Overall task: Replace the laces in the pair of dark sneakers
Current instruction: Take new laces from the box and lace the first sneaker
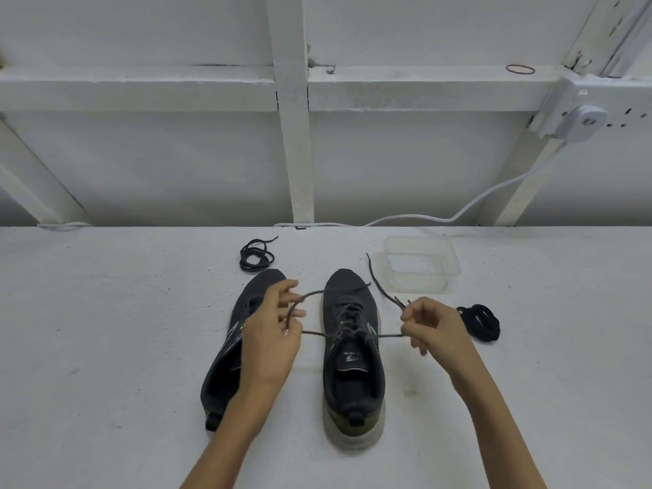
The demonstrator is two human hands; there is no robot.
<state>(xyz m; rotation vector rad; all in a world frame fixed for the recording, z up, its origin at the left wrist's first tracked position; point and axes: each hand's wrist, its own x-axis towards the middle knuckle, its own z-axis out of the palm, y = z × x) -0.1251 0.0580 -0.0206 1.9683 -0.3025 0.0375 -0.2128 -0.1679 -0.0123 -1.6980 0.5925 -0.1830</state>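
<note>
Two dark sneakers lie on the white table, toes pointing away. The right sneaker [352,351] stands upright with a dark grey lace [347,321] threaded through its eyelets. The left sneaker [233,351] leans on its side and my left forearm covers part of it. My left hand [273,338] pinches one end of the lace, which loops over my fingers. My right hand [432,330] pinches the other end, whose tail trails toward the back. Both ends are pulled taut sideways from the top eyelets.
A coiled black lace [255,256] lies behind the left sneaker. Another black lace bundle [481,322] sits right of my right hand. A clear plastic container [420,264] stands at the back right. A white cable [458,215] runs along the table's far edge.
</note>
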